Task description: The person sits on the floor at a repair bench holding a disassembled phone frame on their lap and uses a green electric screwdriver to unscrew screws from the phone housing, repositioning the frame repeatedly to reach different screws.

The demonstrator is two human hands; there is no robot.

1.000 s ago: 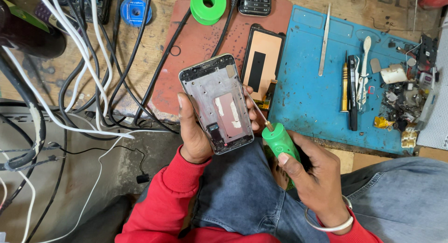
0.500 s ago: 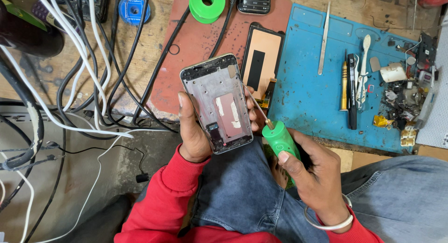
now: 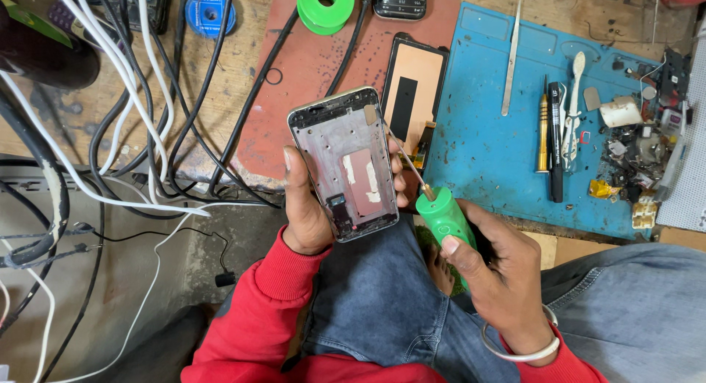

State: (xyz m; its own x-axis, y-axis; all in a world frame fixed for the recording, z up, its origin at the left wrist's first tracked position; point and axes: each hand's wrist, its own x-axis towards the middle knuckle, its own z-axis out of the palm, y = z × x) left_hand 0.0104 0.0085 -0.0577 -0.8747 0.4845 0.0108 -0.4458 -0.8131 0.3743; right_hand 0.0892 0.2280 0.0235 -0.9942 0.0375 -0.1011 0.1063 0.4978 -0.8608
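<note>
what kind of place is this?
Likely a phone repair bench. The left hand holds an opened phone frame, the right hand a green-handled screwdriver, beside a blue work mat with metal tweezers.

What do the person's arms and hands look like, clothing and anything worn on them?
Both arms wear red long sleeves with ribbed cuffs. The left hand is bare, with no ring or watch in sight. The right hand is bare too, but a thin silver bangle circles its wrist just above the cuff. No gloves on either.
</note>
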